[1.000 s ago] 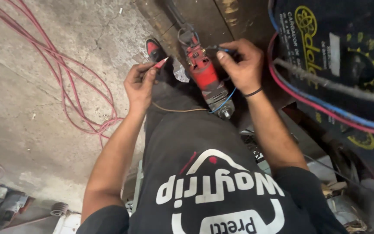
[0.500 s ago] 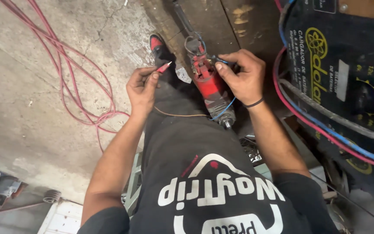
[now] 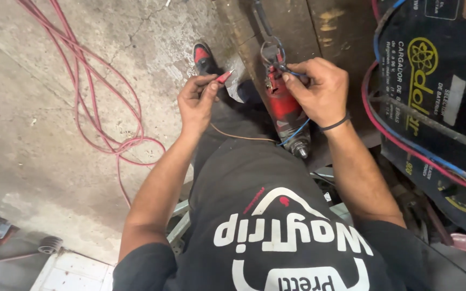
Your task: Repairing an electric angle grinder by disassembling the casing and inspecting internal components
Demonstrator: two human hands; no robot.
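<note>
**Inspector A:** Position of the red cylindrical part (image 3: 286,110)?

**Inspector B:** It lies lengthwise on the edge of the dark wooden workbench (image 3: 319,32), just above the person's lap, with a bolt-like metal stub at its near end. The right hand (image 3: 319,91) sits directly over its far end, touching it.

**Inspector A:** State of that hand?

**Inspector B:** Curled, fingertips pinched on a blue wire (image 3: 296,129) at the top of the part. The wire runs down alongside the red body and comes out near the stub.

**Inspector A:** And the left hand (image 3: 198,102)?

**Inspector B:** Left of the part, apart from it. Thumb and forefinger are pinched on a small red-tipped probe (image 3: 223,77), tip pointing towards the bench. A thin tan wire (image 3: 238,136) runs from beneath that hand across the dark trousers towards the part.

**Inspector A:** Surroundings?

**Inspector B:** Red cable (image 3: 103,108) looped on the concrete floor (image 3: 39,134) to the left; a dark battery charger (image 3: 438,81) to the right, with red and blue leads across it.
</note>
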